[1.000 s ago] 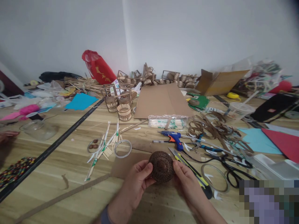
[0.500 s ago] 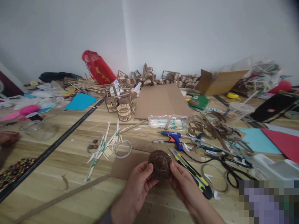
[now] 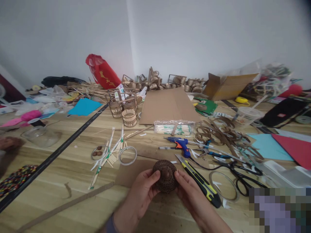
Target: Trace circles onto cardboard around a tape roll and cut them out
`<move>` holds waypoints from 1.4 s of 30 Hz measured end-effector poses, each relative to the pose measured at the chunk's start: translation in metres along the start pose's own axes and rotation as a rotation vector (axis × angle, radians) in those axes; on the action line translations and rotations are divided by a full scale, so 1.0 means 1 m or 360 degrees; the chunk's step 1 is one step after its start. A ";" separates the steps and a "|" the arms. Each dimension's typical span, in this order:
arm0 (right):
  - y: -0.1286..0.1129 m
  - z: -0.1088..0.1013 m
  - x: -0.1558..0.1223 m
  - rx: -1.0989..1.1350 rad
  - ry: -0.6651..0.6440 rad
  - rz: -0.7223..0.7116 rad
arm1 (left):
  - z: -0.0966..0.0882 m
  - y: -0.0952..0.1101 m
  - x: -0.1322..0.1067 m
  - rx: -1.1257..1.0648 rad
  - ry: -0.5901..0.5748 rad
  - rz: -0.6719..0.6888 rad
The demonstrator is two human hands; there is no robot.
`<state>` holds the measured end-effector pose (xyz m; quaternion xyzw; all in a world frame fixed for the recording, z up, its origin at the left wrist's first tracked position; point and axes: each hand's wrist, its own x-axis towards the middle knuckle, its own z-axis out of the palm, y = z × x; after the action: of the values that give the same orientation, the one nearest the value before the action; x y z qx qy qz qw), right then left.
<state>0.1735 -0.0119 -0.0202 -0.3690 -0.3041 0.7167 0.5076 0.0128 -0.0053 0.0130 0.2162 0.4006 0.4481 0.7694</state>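
Between 2 hands (image 3: 144, 187) (image 3: 189, 189), 1 brown disc (image 3: 166, 177)

A person's bare left hand (image 3: 143, 189) and bare right hand (image 3: 190, 189) are pictured from a head-worn camera, the digits uncovered to the tips. A dark, muted blue-grey cuff (image 3: 110, 224) with a faint violet cast encircles the left forearm near the wrist, its surface plain and its edge softly curved. The bottom of the view crops the cuff, and whether it is a sleeve end or a separate band cannot be told; the weave is too blurred to read. The right forearm (image 3: 211, 215) is bare as far as it shows, its outline slimming toward the wrist.
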 end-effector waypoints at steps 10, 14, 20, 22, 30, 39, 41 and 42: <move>0.003 0.001 -0.003 0.0016 0.0033 0.0035 | 0.005 -0.004 -0.005 0.0149 -0.0085 0.0064; 0.000 0.001 -0.004 0.0030 -0.0015 0.0067 | 0.006 -0.001 -0.007 0.0197 -0.0134 0.0086; 0.002 0.001 -0.005 0.0051 -0.0036 0.0050 | 0.007 0.000 -0.009 0.0221 -0.0209 0.0131; 0.002 0.001 -0.006 0.0050 -0.0039 0.0053 | 0.008 0.001 -0.011 0.0212 -0.0198 0.0126; 0.004 0.001 -0.006 0.0017 -0.0005 0.0006 | -0.003 -0.003 -0.004 0.0368 -0.0168 0.0144; 0.013 0.000 0.002 -0.0045 0.0095 -0.0083 | 0.000 -0.001 -0.010 0.2010 0.0153 0.1367; 0.014 0.000 0.001 -0.0038 0.0089 -0.0076 | 0.004 0.003 -0.009 0.2224 0.0115 0.1477; 0.015 -0.001 0.001 -0.0027 0.0092 -0.0065 | 0.004 0.007 -0.008 0.2283 0.0125 0.1524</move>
<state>0.1665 -0.0149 -0.0326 -0.3874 -0.3029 0.6926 0.5276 0.0102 -0.0084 0.0237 0.7797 0.4786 0.3702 0.1609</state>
